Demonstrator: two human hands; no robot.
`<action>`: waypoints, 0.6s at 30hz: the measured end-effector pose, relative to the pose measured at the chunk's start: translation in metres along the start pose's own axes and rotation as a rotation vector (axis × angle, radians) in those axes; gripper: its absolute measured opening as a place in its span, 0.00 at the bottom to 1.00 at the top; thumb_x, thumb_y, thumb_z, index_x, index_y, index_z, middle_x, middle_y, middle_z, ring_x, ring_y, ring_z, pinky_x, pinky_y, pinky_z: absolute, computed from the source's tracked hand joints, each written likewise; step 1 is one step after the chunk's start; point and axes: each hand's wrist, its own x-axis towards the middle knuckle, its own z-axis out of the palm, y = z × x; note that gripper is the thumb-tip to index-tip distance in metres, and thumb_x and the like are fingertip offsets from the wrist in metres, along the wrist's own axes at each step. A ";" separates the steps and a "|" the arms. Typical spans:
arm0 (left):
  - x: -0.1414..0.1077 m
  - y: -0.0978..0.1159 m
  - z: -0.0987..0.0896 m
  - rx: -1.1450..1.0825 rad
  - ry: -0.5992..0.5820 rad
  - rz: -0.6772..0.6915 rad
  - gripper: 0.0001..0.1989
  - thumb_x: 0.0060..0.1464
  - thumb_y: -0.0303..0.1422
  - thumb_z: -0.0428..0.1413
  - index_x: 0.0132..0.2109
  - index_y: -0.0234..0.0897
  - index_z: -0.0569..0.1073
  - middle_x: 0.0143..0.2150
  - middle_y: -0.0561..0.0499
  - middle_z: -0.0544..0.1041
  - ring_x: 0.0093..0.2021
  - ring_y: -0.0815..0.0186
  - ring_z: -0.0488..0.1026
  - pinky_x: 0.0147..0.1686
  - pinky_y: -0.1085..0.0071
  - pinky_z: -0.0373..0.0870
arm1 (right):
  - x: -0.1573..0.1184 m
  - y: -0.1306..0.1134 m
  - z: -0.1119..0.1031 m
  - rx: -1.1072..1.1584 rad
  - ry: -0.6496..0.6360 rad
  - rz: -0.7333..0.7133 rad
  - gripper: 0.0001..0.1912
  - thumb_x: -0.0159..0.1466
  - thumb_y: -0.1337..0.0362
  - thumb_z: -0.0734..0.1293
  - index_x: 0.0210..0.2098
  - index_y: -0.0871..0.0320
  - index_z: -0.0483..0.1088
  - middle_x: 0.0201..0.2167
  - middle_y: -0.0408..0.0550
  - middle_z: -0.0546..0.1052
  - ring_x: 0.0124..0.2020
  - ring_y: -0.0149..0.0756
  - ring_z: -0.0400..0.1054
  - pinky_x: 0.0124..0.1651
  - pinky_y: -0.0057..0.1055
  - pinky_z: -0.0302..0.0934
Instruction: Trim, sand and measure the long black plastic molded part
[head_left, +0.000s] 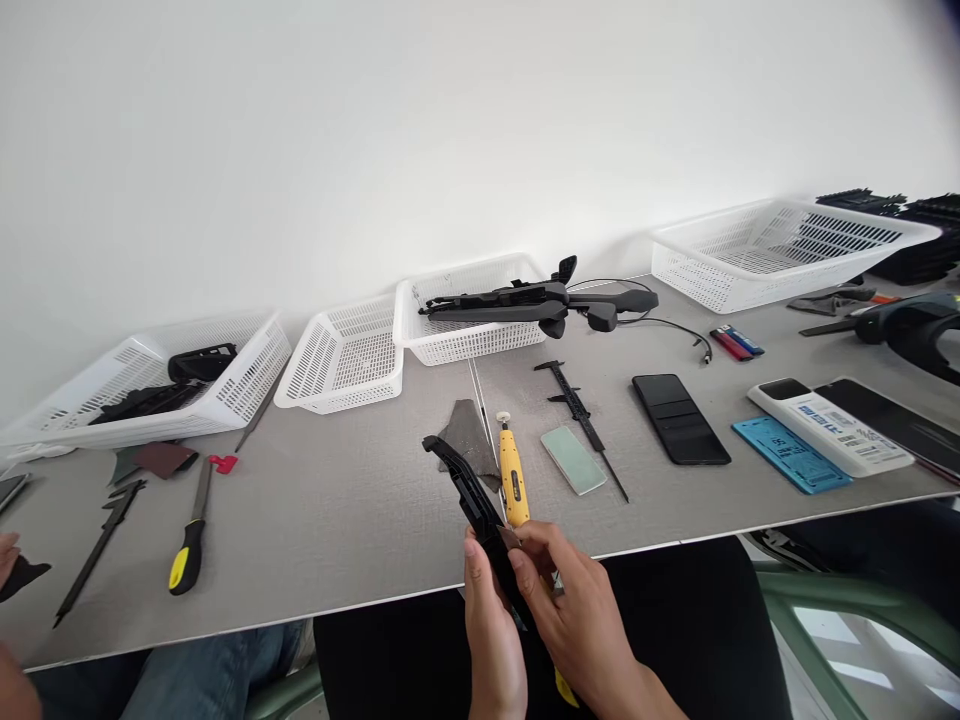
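A long black plastic part [474, 500] is held tilted over the table's front edge. Wrapped round its lower end is my left hand [491, 625], thumb along the side. My right hand [574, 605] pinches a small brown piece [509, 537], which looks like folded sandpaper, against the part's right side. Just behind the hands a yellow rotary tool [513, 480] lies on the table, its tip pointing away. A grey sheet [469, 435] lies partly behind the black part. To the right are a pale green block [573, 460] and a black caliper [577, 410].
White baskets [341, 400] line the wall, one bearing long black parts [510, 303]. A black phone [680, 420] and a blue device [791, 456] lie right. A yellow-black handled file [187, 555] lies left. Another person's hand [7, 558] shows at the left edge.
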 end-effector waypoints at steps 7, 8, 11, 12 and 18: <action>-0.001 -0.001 0.001 0.021 0.030 -0.007 0.31 0.62 0.57 0.62 0.62 0.40 0.80 0.65 0.40 0.80 0.75 0.45 0.64 0.72 0.56 0.66 | 0.003 -0.002 -0.002 0.043 0.010 -0.015 0.07 0.76 0.64 0.64 0.48 0.50 0.75 0.34 0.41 0.80 0.30 0.33 0.76 0.34 0.27 0.69; -0.001 0.000 0.002 0.021 0.032 -0.009 0.31 0.62 0.56 0.62 0.62 0.40 0.80 0.65 0.40 0.80 0.75 0.45 0.64 0.72 0.57 0.66 | 0.004 -0.002 -0.001 0.040 0.018 -0.010 0.07 0.76 0.64 0.64 0.47 0.50 0.75 0.34 0.41 0.80 0.30 0.33 0.75 0.33 0.27 0.69; -0.001 0.001 0.002 0.018 0.040 -0.004 0.30 0.63 0.56 0.62 0.61 0.40 0.80 0.65 0.41 0.80 0.75 0.46 0.66 0.71 0.57 0.68 | 0.004 -0.003 0.000 0.054 0.029 0.023 0.07 0.76 0.64 0.64 0.46 0.51 0.75 0.32 0.41 0.78 0.28 0.32 0.72 0.32 0.26 0.67; -0.001 0.001 0.001 0.019 0.044 -0.004 0.30 0.63 0.56 0.62 0.61 0.39 0.81 0.65 0.41 0.80 0.74 0.45 0.67 0.70 0.58 0.69 | 0.004 -0.003 0.001 0.064 0.028 0.024 0.07 0.76 0.64 0.64 0.46 0.51 0.75 0.32 0.41 0.78 0.28 0.32 0.72 0.32 0.26 0.68; 0.000 0.000 -0.001 0.021 0.065 -0.015 0.30 0.62 0.55 0.63 0.61 0.38 0.80 0.66 0.40 0.80 0.74 0.44 0.67 0.70 0.58 0.69 | 0.005 -0.003 0.000 0.106 -0.008 0.083 0.08 0.77 0.62 0.64 0.45 0.52 0.76 0.32 0.42 0.79 0.29 0.33 0.73 0.34 0.27 0.68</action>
